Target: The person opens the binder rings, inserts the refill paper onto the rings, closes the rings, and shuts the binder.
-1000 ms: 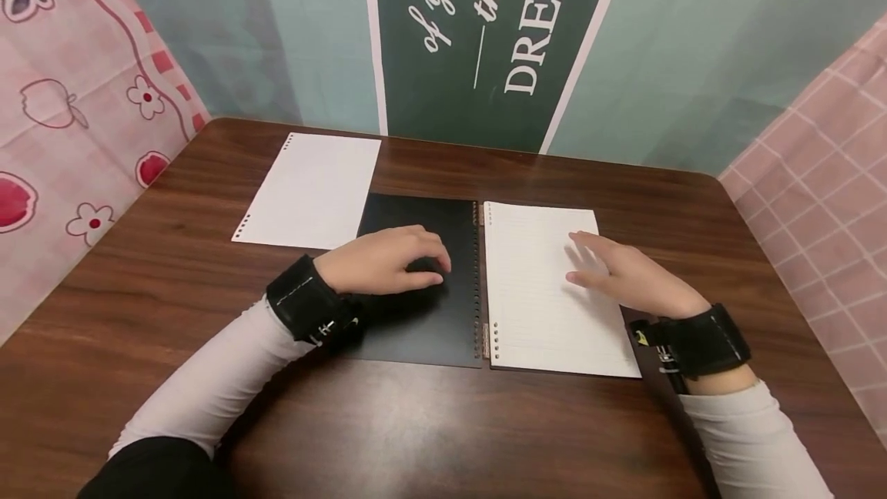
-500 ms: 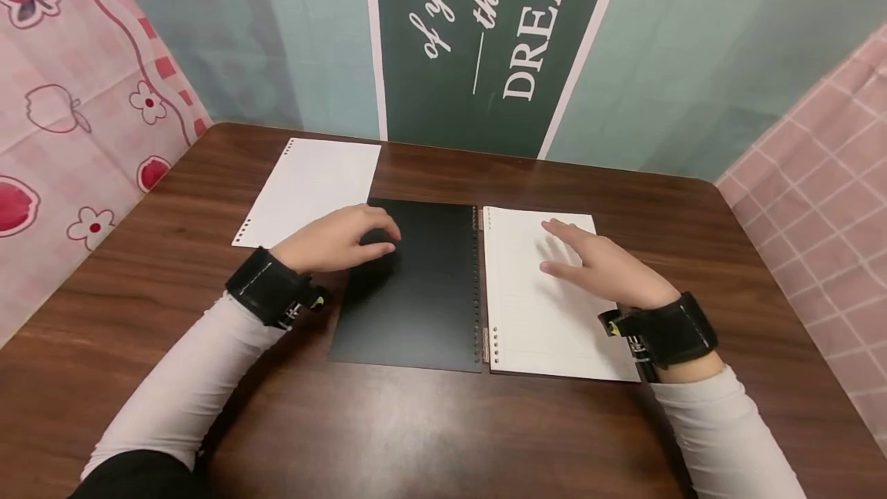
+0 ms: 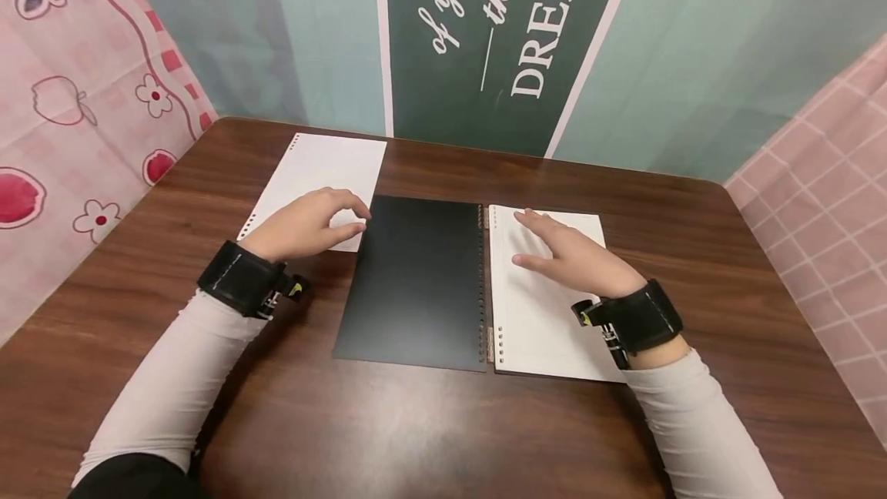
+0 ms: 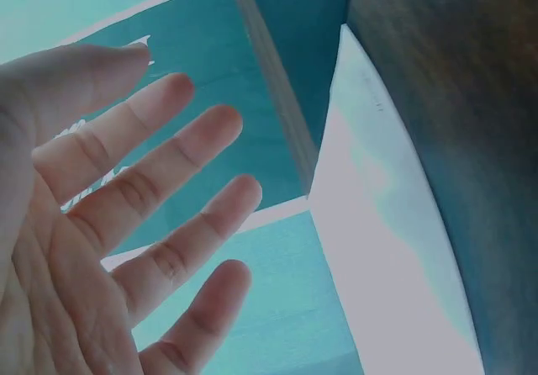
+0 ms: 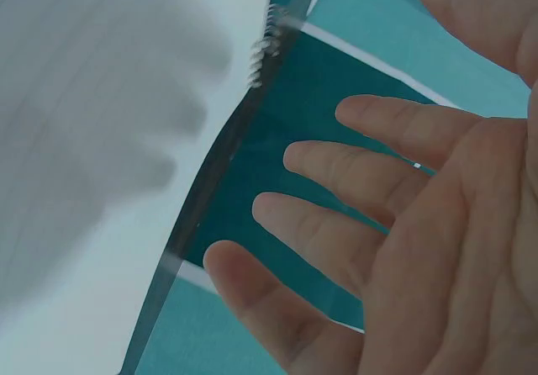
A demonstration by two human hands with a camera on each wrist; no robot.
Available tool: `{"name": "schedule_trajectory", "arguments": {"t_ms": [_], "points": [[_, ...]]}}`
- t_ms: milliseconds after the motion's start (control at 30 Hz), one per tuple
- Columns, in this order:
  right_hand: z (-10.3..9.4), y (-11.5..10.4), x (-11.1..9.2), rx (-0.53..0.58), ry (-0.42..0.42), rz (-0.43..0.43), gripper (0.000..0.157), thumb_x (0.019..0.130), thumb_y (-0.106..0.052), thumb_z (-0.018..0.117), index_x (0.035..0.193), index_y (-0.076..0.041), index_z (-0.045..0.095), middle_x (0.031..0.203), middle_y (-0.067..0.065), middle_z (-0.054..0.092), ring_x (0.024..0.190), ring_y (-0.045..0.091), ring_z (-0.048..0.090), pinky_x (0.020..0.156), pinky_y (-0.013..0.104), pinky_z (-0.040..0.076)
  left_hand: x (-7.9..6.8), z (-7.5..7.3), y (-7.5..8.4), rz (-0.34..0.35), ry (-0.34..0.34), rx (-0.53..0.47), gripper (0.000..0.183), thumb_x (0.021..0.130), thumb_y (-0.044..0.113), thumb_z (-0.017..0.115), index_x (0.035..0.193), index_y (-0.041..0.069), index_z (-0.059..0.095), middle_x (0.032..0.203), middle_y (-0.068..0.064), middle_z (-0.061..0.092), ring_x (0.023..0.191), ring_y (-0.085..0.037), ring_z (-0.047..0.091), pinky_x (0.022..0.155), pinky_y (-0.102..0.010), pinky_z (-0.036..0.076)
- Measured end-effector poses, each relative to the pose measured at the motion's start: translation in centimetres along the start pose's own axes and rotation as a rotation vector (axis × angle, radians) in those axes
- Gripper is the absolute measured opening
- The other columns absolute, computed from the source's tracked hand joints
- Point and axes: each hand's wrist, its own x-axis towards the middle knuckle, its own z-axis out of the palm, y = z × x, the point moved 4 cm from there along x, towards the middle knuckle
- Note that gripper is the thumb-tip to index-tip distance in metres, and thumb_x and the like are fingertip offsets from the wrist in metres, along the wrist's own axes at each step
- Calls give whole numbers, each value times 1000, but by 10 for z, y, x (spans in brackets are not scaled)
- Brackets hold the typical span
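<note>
A ring-bound notebook lies spread on the table, its black cover (image 3: 416, 291) on the left and its lined white pages (image 3: 547, 329) on the right. Beyond its left edge lies a loose white sheet (image 3: 333, 164) with punched holes. My left hand (image 3: 305, 226) hovers over that sheet with relaxed, spread fingers and holds nothing; the left wrist view shows the palm beside the sheet (image 4: 387, 224). Over the notebook's pages, my right hand (image 3: 575, 252) is held with fingers extended and nothing in its grasp. In the right wrist view, finger shadows fall across the page (image 5: 84, 182).
The brown wooden table (image 3: 409, 437) extends around the notebook. Behind it hangs a teal cloth with a dark green lettered panel (image 3: 499, 60). A pink patterned cloth (image 3: 76, 122) borders the left side, a pink checked one (image 3: 831, 175) the right.
My left hand has moved left and away from me, off the black cover to over the loose sheet. The right hand has shifted left over the pages. Notebook and sheet lie as before.
</note>
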Motion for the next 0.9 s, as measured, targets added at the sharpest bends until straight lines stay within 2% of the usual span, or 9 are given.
{"name": "schedule_trajectory", "arguments": {"t_ms": [233,600,900], "points": [[2,-14,16,10,-4,-44,72,99,-35,59,156,-4,27,162,21,25,152,37,22,121,54,22,-3,-11,-8,-39,22,12,24,98,17,60,116,5,68,116,-12,70,117,-31,61,102,-48,45],[9,-31,32,25,-39,-59,74,99,-37,59,157,-6,26,164,17,24,153,33,21,121,51,22,-11,-21,-40,-143,80,-70,22,96,15,62,114,3,68,114,-14,70,114,-34,59,101,-51,43],[14,-44,42,37,-52,-113,75,98,-37,60,155,-2,27,162,20,25,152,37,20,121,52,24,-23,-34,-57,-201,120,-108,25,97,19,62,116,2,68,117,-18,68,113,-36,58,100,-55,42]]}}
